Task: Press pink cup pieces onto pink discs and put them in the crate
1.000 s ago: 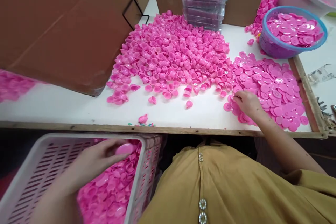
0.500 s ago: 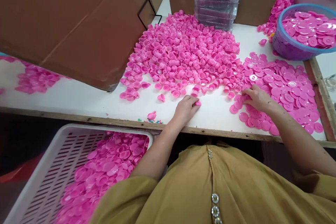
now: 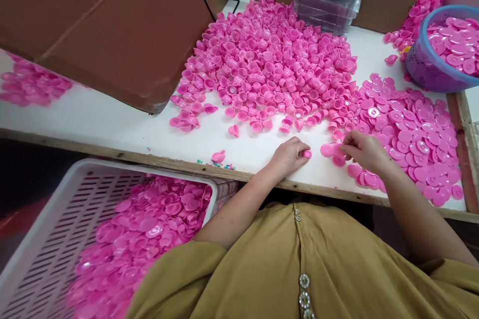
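Center right of the frame, the left hand (image 3: 289,157) is pinching a small round pink piece (image 3: 307,154) between thumb and fingertips, just above the white tabletop (image 3: 123,134). To its right, the right hand (image 3: 363,150) is reaching palm-down over a few loose pink discs (image 3: 327,150), fingers bending toward them; can't tell whether it's gripping one. Main disc pile (image 3: 419,134) is spreading behind and right of that hand. Pink cup pile (image 3: 277,65) is filling the upper middle, its lower right edge meeting the discs. Clear plastic boxes (image 3: 325,5) are standing stacked behind the cups. Blue basket (image 3: 422,67), upper right, is holding more discs. Lower left, a white slotted crate (image 3: 71,214) is holding mixed pink parts (image 3: 149,229). Cardboard box (image 3: 123,35) is occupying the upper left.
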`<state>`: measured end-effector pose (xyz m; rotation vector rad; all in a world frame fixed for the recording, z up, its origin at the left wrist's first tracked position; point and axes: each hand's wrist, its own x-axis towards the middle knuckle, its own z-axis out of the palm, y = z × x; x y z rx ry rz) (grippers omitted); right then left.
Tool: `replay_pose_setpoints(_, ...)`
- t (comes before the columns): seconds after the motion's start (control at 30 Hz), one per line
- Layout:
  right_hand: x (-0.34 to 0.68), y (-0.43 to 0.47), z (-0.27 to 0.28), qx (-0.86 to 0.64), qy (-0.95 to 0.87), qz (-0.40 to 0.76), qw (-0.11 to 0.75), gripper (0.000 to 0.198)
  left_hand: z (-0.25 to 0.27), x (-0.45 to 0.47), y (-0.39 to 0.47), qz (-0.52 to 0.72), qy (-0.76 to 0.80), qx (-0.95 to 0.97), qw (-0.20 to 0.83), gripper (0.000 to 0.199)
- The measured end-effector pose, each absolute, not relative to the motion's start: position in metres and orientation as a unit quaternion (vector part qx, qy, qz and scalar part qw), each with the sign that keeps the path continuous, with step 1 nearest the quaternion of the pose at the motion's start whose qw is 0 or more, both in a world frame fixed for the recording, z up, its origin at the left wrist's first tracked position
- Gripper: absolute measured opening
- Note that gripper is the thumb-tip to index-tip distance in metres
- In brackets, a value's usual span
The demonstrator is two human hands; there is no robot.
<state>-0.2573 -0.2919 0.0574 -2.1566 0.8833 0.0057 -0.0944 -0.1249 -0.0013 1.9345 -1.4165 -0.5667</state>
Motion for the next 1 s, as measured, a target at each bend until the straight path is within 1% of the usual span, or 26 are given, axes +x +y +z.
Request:
replay_pose_setpoints(0.07, -0.245, -0.276, 0.052, -0.756, 0.35, 0.0, 0.553, 0.018, 0.0, -0.093, -0.125, -0.217, -0.542, 0.741, 0.332, 0.017)
replay_pose_setpoints(0.1, -0.237, -0.269, 0.048, -0.715, 0.35, 0.0, 0.605, 0.021, 0.0, -0.093, -0.125, -0.219, -0.541, 0.742, 0.33, 0.016)
replay_pose_setpoints(0.17, -0.223, -0.257, 0.038, -0.666, 0.36, 0.005, 0.653, 0.029, 0.001, -0.093, -0.126, -0.223, -0.537, 0.746, 0.324, 0.016)
replay_pose_setpoints(0.27, -0.208, -0.251, 0.026, -0.658, 0.377, 0.017, 0.651, 0.033, 0.002, -0.094, -0.128, -0.224, -0.531, 0.754, 0.316, 0.016)
replay_pose_setpoints(0.4, -0.203, -0.253, 0.028, -0.687, 0.382, 0.065, 0.615, 0.031, 0.007, -0.089, -0.126, -0.235, -0.521, 0.754, 0.324, 0.017)
replay_pose_setpoints(0.5, -0.202, -0.253, 0.034, -0.689, 0.386, 0.095, 0.606, 0.029, 0.013, -0.08, -0.122, -0.305, -0.534, 0.717, 0.327, 0.022)
replay_pose_setpoints(0.57, -0.201, -0.253, 0.036, -0.686, 0.383, 0.098, 0.611, 0.031, 0.015, -0.073, -0.12, -0.376, -0.522, 0.686, 0.341, 0.029)
replay_pose_setpoints(0.63, -0.2, -0.254, 0.036, -0.678, 0.373, 0.103, 0.625, 0.034, 0.015, -0.069, -0.121, -0.413, -0.494, 0.677, 0.356, 0.03)
replay_pose_setpoints(0.77, -0.202, -0.252, 0.032, -0.658, 0.366, 0.105, 0.65, 0.039, 0.016, -0.065, -0.124, -0.417, -0.495, 0.677, 0.351, 0.027)
replay_pose_setpoints(0.87, -0.205, -0.247, 0.028, -0.641, 0.366, 0.111, 0.665, 0.038, 0.021, -0.061, -0.123, -0.45, -0.532, 0.638, 0.327, 0.023)
replay_pose_setpoints(1.0, -0.208, -0.241, 0.025, -0.632, 0.366, 0.106, 0.675, 0.034, 0.026, -0.061, -0.118, -0.431, -0.559, 0.639, 0.306, 0.023)
